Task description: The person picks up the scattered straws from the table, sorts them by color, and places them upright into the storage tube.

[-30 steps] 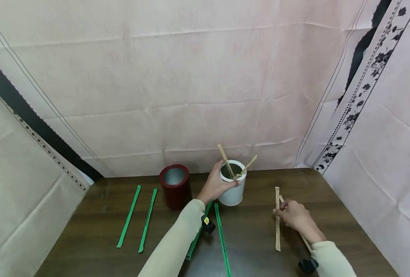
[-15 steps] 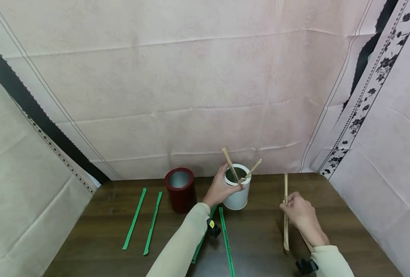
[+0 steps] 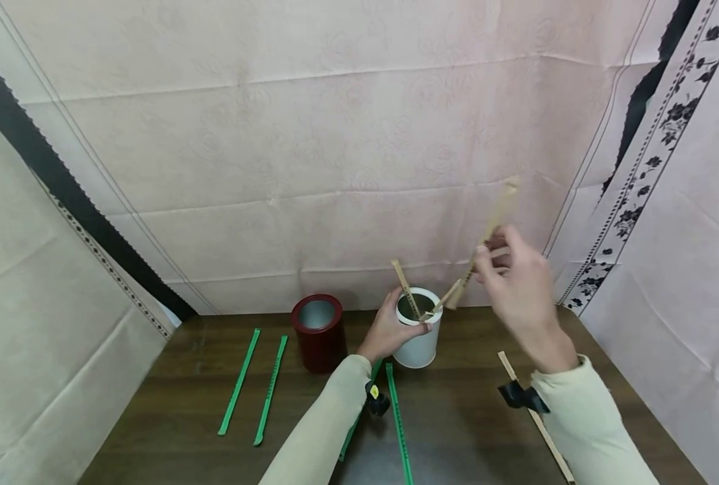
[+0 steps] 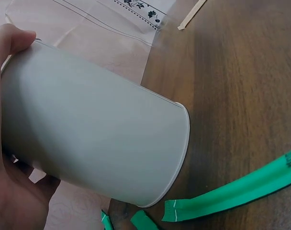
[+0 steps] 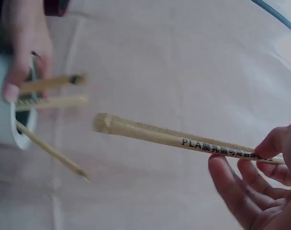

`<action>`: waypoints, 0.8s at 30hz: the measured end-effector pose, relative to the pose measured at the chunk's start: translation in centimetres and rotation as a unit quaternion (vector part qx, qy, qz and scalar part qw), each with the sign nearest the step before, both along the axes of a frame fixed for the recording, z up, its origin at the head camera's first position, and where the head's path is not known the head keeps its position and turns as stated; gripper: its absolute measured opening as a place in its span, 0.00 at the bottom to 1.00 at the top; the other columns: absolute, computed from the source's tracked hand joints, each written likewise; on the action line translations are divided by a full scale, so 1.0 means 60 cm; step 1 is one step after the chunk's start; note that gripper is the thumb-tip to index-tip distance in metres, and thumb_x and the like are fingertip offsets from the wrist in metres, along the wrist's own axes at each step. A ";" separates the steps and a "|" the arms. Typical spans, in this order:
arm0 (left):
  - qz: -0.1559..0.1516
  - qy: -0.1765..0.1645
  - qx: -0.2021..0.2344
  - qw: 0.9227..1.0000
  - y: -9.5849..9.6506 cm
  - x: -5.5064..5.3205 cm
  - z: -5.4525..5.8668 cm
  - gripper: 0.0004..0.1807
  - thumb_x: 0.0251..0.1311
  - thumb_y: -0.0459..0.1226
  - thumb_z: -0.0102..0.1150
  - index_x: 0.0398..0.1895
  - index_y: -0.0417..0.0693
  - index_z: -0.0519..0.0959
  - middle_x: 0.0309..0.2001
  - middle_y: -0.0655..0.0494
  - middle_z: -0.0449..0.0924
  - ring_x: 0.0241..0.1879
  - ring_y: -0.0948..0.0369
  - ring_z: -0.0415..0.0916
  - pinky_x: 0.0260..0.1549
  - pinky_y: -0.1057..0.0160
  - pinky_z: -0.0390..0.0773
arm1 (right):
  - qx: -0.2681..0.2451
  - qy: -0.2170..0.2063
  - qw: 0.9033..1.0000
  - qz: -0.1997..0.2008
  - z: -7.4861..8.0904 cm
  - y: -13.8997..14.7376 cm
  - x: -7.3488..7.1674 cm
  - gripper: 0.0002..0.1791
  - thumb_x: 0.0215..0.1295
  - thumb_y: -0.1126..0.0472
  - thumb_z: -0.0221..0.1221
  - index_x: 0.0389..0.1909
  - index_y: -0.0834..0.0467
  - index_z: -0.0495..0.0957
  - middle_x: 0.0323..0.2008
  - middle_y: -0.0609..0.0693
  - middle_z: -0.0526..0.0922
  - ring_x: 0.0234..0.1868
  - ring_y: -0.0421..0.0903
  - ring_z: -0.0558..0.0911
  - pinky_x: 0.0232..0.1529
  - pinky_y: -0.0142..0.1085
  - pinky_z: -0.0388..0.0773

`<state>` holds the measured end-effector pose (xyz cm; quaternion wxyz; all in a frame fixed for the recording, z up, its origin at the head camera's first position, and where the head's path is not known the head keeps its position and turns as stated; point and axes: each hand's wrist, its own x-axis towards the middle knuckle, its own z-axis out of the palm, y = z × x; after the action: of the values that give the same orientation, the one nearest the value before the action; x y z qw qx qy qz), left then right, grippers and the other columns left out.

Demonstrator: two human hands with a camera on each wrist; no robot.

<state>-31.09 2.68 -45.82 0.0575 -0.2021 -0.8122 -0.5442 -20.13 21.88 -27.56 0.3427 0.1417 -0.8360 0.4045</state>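
Note:
My left hand (image 3: pixel 389 333) grips a white can (image 3: pixel 416 347) near its rim, thumb at the front. The can stands upright at the back of the table. Tan paper-wrapped straws (image 3: pixel 405 288) lean in it; several ends show beyond its rim in the right wrist view. My right hand (image 3: pixel 519 296), raised to the right of the can, pinches another tan wrapped straw (image 5: pixel 160 136) between thumb and fingers. Printed lettering runs along its wrapper. This straw tilts, its lower end close beside the can's rim. One tan straw (image 3: pixel 550 444) lies on the table under my right forearm.
A dark red can (image 3: pixel 321 343) stands left of the white one. Green wrapped straws lie on the wooden table (image 3: pixel 456 417): two at left (image 3: pixel 239 382), one in front of the white can (image 3: pixel 398 424), one partly beneath my left arm. Pale cloth (image 3: pixel 359 135) hangs behind.
My right hand has picked up a tan straw from the table and carried it up and left toward the white can. My left hand keeps its hold on the can.

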 end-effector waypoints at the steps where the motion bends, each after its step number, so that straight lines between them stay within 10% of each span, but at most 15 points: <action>1: 0.001 -0.001 0.000 1.000 0.000 0.000 0.000 0.50 0.45 0.49 0.78 0.73 0.53 0.63 0.58 0.58 0.71 0.58 0.57 0.73 0.57 0.52 0.73 | 0.018 0.002 1.000 0.002 -0.003 -0.010 -0.012 0.07 0.71 0.65 0.56 0.43 0.65 0.74 0.37 0.61 0.85 0.33 0.56 0.87 0.30 0.36 0.84; 15: -0.026 -0.011 0.006 1.000 0.002 0.005 -0.002 0.45 0.49 0.54 0.75 0.70 0.82 0.59 0.64 0.67 0.66 0.57 0.64 0.71 0.54 0.54 0.75 | 0.205 -0.219 0.945 0.132 -0.104 -0.063 -0.129 0.08 0.64 0.66 0.62 0.44 0.59 0.84 0.37 0.52 0.87 0.37 0.47 0.85 0.36 0.42 0.82; 20: -0.055 0.011 0.035 0.998 -0.003 0.004 0.000 0.41 0.53 0.47 0.75 0.67 0.77 0.63 0.59 0.67 0.72 0.53 0.65 0.76 0.51 0.57 0.77 | 0.212 -0.301 0.911 0.184 -0.120 -0.070 -0.160 0.07 0.65 0.70 0.60 0.41 0.61 0.84 0.35 0.52 0.86 0.34 0.44 0.83 0.32 0.37 0.81; 24: -0.067 0.018 0.041 0.997 -0.004 0.000 0.000 0.37 0.54 0.45 0.74 0.65 0.72 0.66 0.56 0.68 0.76 0.52 0.67 0.77 0.51 0.60 0.78 | 0.199 -0.325 0.907 0.181 -0.133 -0.077 -0.174 0.07 0.66 0.70 0.60 0.41 0.62 0.85 0.36 0.53 0.87 0.32 0.43 0.84 0.29 0.35 0.82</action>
<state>-31.09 2.43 -45.83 0.0437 -0.2628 -0.7731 -0.5756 -30.57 17.27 -35.52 -0.0625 0.2167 -0.9242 0.3083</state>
